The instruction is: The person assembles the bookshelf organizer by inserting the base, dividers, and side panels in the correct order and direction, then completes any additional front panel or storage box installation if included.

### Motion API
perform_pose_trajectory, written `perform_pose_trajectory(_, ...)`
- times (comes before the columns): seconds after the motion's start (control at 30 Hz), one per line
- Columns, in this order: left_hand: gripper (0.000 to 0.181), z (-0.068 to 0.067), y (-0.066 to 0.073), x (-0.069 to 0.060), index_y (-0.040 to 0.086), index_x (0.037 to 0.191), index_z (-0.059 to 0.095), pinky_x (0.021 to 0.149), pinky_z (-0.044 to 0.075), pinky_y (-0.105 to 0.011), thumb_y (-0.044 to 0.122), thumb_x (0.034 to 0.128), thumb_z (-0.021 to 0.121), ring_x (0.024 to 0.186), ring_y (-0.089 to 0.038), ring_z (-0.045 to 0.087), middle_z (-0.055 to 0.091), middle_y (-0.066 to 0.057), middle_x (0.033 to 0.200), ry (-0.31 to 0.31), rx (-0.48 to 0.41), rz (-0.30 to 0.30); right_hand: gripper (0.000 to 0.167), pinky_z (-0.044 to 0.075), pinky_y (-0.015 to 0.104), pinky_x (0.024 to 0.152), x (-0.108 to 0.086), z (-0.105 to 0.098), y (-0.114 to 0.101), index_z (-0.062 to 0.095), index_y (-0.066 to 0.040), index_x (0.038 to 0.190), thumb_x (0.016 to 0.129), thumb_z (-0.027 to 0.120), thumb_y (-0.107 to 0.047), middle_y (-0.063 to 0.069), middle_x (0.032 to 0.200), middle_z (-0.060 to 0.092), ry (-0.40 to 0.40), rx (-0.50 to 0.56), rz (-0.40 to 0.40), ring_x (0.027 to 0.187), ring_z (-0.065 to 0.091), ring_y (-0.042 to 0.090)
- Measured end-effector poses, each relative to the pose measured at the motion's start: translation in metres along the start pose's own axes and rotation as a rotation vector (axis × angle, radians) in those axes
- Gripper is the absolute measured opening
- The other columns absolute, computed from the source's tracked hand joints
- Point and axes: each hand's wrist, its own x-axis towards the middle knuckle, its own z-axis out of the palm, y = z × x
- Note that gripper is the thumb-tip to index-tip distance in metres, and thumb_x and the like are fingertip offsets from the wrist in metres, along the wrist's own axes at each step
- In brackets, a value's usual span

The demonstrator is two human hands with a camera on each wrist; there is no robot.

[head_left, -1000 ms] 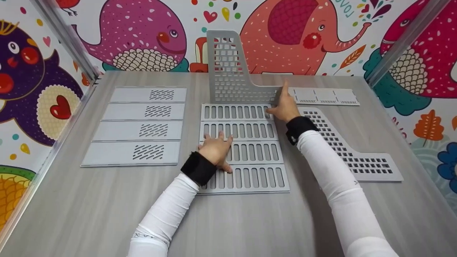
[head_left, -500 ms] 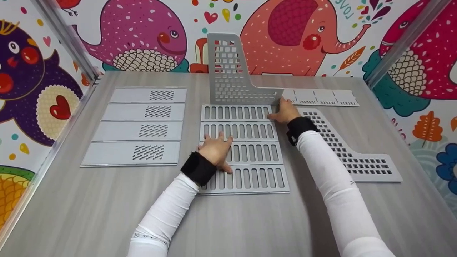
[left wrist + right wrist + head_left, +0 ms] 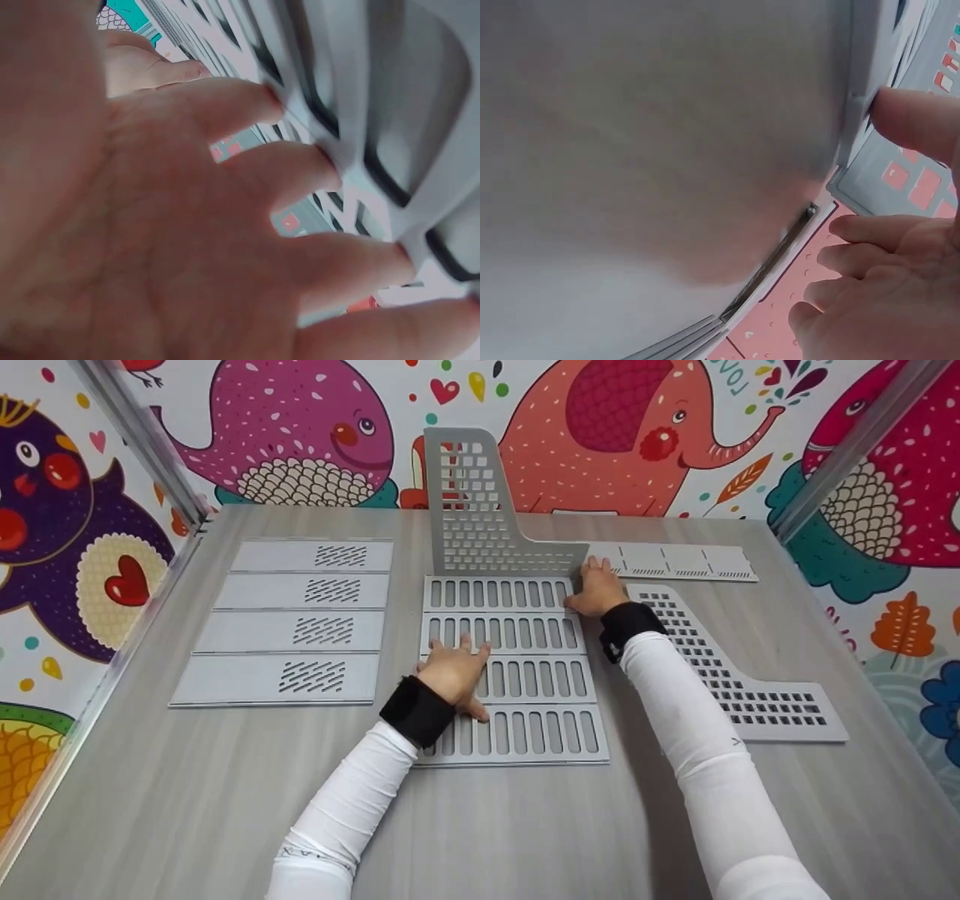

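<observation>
In the head view a grey slotted panel set (image 3: 517, 657) of several strips lies flat on the tabletop. At its far edge a grey L-shaped panel (image 3: 525, 550) with rows of small holes stands upright. My left hand (image 3: 452, 675) rests spread over the left part of the slotted panel; the left wrist view shows its fingertips touching the slotted surface. Beside the slotted panel's far right corner is my right hand (image 3: 596, 589), near the upright panel's low end. Its thumb (image 3: 915, 116) touches the slotted panel's edge in the right wrist view, while the other fingers extend straight.
On the left lies a set of flat grey panels (image 3: 247, 631) with slanted slots. A second L-shaped panel (image 3: 791, 688) lies flat at right, partly behind the right sleeve. Behind it sits a narrow white panel (image 3: 682, 561). Patterned walls (image 3: 300, 427) enclose the grey tabletop (image 3: 517, 832).
My right hand's raised finger has come down from the upright panel's end to beside the corner. The upright panel has shifted slightly left. My left hand has stayed in place.
</observation>
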Motion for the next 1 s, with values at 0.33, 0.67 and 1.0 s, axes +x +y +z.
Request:
perform_pose_trajectory(0.33, 0.123, -0.001, -0.002, 0.000, 0.023, 0.163, 0.013, 0.103, 0.040, -0.074, 0.057, 0.0683, 0.085, 0.145, -0.064, 0.016, 0.006, -0.020, 0.168, 0.008, -0.001, 0.011, 0.071, 0.019, 0.058, 0.125, 0.002, 0.000, -0.003, 0.033, 0.013, 0.149, 0.087, 0.054, -0.012, 0.028, 0.164, 0.019, -0.033, 0.033, -0.034, 0.152, 0.012, 0.051)
perform_pose_trajectory(0.67, 0.121, -0.001, 0.003, 0.000, 0.022, 0.163, 0.011, 0.107, 0.036, -0.074, 0.054, 0.0715, 0.084, 0.146, -0.063, 0.011, 0.003, -0.019, 0.169, -0.019, -0.033, -0.001, 0.071, 0.012, 0.065, 0.124, -0.023, -0.002, 0.003, 0.025, 0.013, 0.153, 0.100, 0.053, -0.026, 0.035, 0.161, 0.017, -0.039, 0.017, -0.135, 0.152, 0.010, 0.052)
perform_pose_trajectory(1.0, 0.113, 0.001, -0.007, 0.002, 0.017, 0.162, 0.018, 0.112, 0.026, -0.076, 0.046, 0.0758, 0.084, 0.147, -0.061, 0.003, 0.006, -0.020, 0.168, 0.029, -0.132, 0.039, 0.082, 0.025, 0.057, 0.123, -0.064, -0.010, -0.017, 0.038, -0.001, 0.153, 0.088, 0.075, -0.036, 0.033, 0.161, 0.021, -0.338, -0.097, -0.304, 0.147, 0.028, 0.050)
